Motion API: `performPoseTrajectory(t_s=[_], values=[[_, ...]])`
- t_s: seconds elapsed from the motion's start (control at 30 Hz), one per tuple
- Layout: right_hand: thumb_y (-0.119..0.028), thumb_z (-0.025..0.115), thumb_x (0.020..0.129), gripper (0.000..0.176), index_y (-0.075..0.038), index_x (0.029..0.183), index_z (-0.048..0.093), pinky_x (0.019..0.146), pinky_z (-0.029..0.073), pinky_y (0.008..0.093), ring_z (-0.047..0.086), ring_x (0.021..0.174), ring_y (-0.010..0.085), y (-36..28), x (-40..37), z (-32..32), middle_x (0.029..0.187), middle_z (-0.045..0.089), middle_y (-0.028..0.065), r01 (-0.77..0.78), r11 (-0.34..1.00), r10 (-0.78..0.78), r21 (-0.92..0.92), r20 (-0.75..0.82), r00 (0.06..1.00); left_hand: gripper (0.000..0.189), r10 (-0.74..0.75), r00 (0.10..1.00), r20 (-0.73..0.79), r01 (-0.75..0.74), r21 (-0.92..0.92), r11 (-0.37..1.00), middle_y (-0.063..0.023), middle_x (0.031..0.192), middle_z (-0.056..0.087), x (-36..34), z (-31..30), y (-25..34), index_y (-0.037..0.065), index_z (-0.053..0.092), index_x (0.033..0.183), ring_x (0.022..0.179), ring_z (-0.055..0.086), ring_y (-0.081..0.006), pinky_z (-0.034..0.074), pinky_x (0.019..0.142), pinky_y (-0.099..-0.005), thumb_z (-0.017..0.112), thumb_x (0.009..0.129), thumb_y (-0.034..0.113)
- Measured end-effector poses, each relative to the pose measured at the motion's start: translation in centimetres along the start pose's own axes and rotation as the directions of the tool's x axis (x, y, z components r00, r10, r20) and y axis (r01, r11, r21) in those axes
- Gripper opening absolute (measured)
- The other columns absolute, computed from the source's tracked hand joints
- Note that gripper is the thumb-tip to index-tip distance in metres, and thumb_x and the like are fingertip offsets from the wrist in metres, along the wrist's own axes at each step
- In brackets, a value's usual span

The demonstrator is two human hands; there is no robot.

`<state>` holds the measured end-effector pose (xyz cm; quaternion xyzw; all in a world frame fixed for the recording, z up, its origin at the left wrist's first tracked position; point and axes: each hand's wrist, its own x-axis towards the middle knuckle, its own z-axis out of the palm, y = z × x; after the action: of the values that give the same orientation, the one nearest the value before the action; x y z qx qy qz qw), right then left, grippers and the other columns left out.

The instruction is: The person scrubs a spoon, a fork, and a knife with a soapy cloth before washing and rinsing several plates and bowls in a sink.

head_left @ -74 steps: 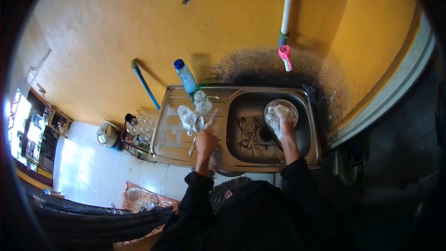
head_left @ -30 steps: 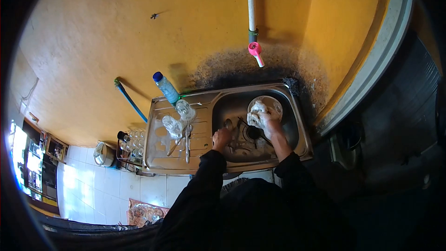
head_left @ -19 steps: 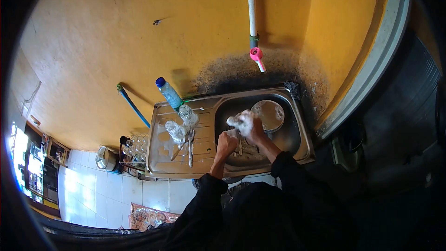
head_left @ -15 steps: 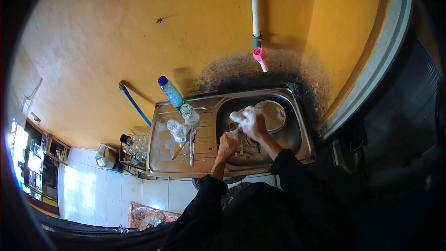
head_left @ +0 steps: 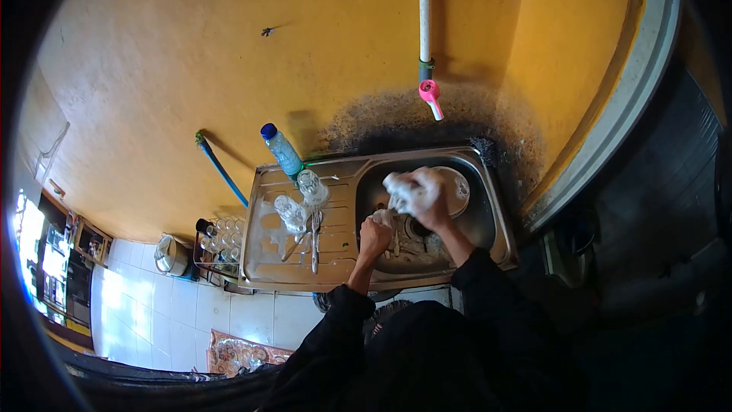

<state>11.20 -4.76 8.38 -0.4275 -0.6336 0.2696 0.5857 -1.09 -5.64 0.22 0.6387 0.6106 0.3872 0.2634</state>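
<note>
Nearest, at the bottom edge: dark sleeves (head_left: 488, 297) reaching forward over a steel sink (head_left: 505, 221).

Grips a small utensil (head_left: 383, 217) in the left hand (head_left: 374, 235), fingers curled tight into a fist. Shows only a pale, foam-smeared end just above the knuckles, with the rest hidden inside the fist; cannot tell what kind.

Clasps a white, foamy sponge (head_left: 399, 186) in the right hand (head_left: 431, 200), fingers wrapped closely around it, with foam bulging out past the fingertips to the left. Holds the sponge just above the utensil's end, touching or nearly so; cannot tell which. Keeps both over the basin, near the drain.

Behind the right hand and partly covered by it: a round plate (head_left: 461, 185) in the basin's far corner.

To the left, on the ribbed drainboard (head_left: 263, 263): a couple of spoons (head_left: 314, 235) lying lengthwise, then two clear glasses (head_left: 292, 214), one beyond the other.

At the drainboard's far edge: a plastic bottle (head_left: 282, 151) with a blue cap, against the yellow wall (head_left: 191, 53).

Higher on the wall, over the basin: a pink tap (head_left: 431, 96) at the end of a white pipe (head_left: 424, 8).

Off to the left: a blue hose (head_left: 221, 172) leaning on the wall. Down on the tiled floor (head_left: 152, 313): a wire rack (head_left: 217, 238) of more glassware beside a lidded pot (head_left: 171, 255).
</note>
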Motion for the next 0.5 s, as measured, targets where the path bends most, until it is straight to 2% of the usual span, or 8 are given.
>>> performPoseTrajectory(t_s=[0.1, 0.13, 0.23, 0.27, 0.33, 0.4, 0.47, 0.5], values=[[-0.002, 0.054, 0.06, 0.016, -0.004, 0.074, 0.058, 0.066, 0.042, 0.032, 0.052, 0.069, 0.0224, 3.2, -1.4, 0.8, 0.069, 0.055, 0.009, 0.519, 0.797, -0.448, -0.311, 0.273, 0.851, 0.022, 0.027, 0.998, 0.055, -0.027, -0.014, 1.0, -0.0259, 0.066, 0.051, 0.7, 1.3, -1.8, -0.005, 0.051, 0.064, 0.067, 0.05, -0.0396, 0.04, 0.058, -0.0435, 0.041, 0.07, 0.013], [-0.002, 0.054, 0.06, 0.016, -0.004, 0.074, 0.058, 0.066, 0.042, 0.032, 0.052, 0.069, 0.0224, 4.3, -1.1, 0.6, 0.069, 0.055, 0.009, 0.516, 0.797, -0.446, -0.313, 0.27, 0.853, 0.022, 0.029, 0.998, 0.059, -0.028, -0.014, 1.0, -0.0259, 0.066, 0.051, 0.6, 1.2, -1.4, -0.005, 0.051, 0.064, 0.067, 0.05, -0.0396, 0.04, 0.058, -0.0435, 0.041, 0.07, 0.013], [-0.003, 0.054, 0.057, 0.021, -0.009, 0.076, 0.06, 0.07, 0.041, 0.0314, 0.051, 0.075, 0.0208, 6.2, -0.2, 0.9, 0.076, 0.056, 0.0048, 0.164, 0.938, -0.162, -0.306, 0.031, 0.986, 0.02, 0.172, 0.984, 0.042, -0.172, -0.009, 0.985, -0.025, 0.062, 0.05, 0.5, 1.3, -0.7, -0.005, 0.051, 0.063, 0.063, 0.05, -0.0395, 0.04, 0.057, -0.0433, 0.042, 0.069, 0.012], [-0.003, 0.054, 0.057, 0.021, -0.009, 0.076, 0.06, 0.07, 0.041, 0.0314, 0.051, 0.075, 0.0208, 6.5, -0.4, 1.0, 0.076, 0.056, 0.0048, 0.167, 0.937, -0.167, -0.306, 0.028, 0.986, 0.02, 0.177, 0.983, 0.04, -0.177, -0.008, 0.984, -0.025, 0.062, 0.05, 0.6, 1.1, -0.6, -0.005, 0.051, 0.063, 0.063, 0.05, -0.0395, 0.04, 0.057, -0.0433, 0.042, 0.069, 0.012], [-0.002, 0.053, 0.057, 0.021, -0.011, 0.074, 0.06, 0.069, 0.042, 0.0311, 0.051, 0.075, 0.0203, 4.2, -0.8, 0.5, 0.076, 0.056, 0.0045, 0.546, 0.72, -0.459, -0.429, 0.295, 0.838, 0.019, 0.14, 0.988, 0.065, -0.142, 0.032, 0.989, -0.0239, 0.063, 0.051, 0.2, -0.2, 1.3, -0.003, 0.052, 0.065, 0.064, 0.05, -0.0393, 0.04, 0.057, -0.0435, 0.041, 0.069, 0.011], [-0.003, 0.05, 0.059, 0.016, -0.009, 0.07, 0.059, 0.06, 0.043, 0.029, 0.052, 0.068, 0.0188, 5.6, 0.4, -0.1, 0.069, 0.056, 0.0054, 0.471, 0.789, -0.447, -0.394, 0.159, 0.881, 0.02, 0.136, 0.986, 0.102, -0.134, -0.022, 0.991, -0.0228, 0.065, 0.052, -0.2, 0.2, 0.1, -0.002, 0.053, 0.07, 0.066, 0.05, -0.0388, 0.04, 0.058, -0.0432, 0.041, 0.072, 0.013], [-0.003, 0.054, 0.061, 0.013, -0.006, 0.072, 0.057, 0.058, 0.046, 0.0305, 0.054, 0.065, 0.0174, 9.0, 1.1, -0.8, 0.071, 0.056, 0.0068, 0.14, 0.986, -0.152, -0.087, -0.147, 0.977, 0.022, 0.148, 0.988, 0.051, -0.152, 0.07, 0.986, -0.023, 0.068, 0.052, -0.5, 0.6, -0.2, -0.002, 0.053, 0.073, 0.067, 0.05, -0.0385, 0.039, 0.058, -0.0431, 0.04, 0.074, 0.016], [-0.007, 0.05, 0.07, 0.007, -0.005, 0.073, 0.055, 0.052, 0.046, 0.0268, 0.054, 0.06, 0.0146, 7.3, 1.2, -1.2, 0.07, 0.055, 0.0066, -0.4, 0.785, 0.474, 0.473, -0.044, 0.879, 0.017, 0.212, 0.976, 0.041, -0.215, 0.106, 0.971, -0.0193, 0.063, 0.05, -0.5, 0.7, -0.3, 0.0, 0.047, 0.07, 0.062, 0.049, -0.0354, 0.038, 0.053, -0.0411, 0.037, 0.075, 0.012]])
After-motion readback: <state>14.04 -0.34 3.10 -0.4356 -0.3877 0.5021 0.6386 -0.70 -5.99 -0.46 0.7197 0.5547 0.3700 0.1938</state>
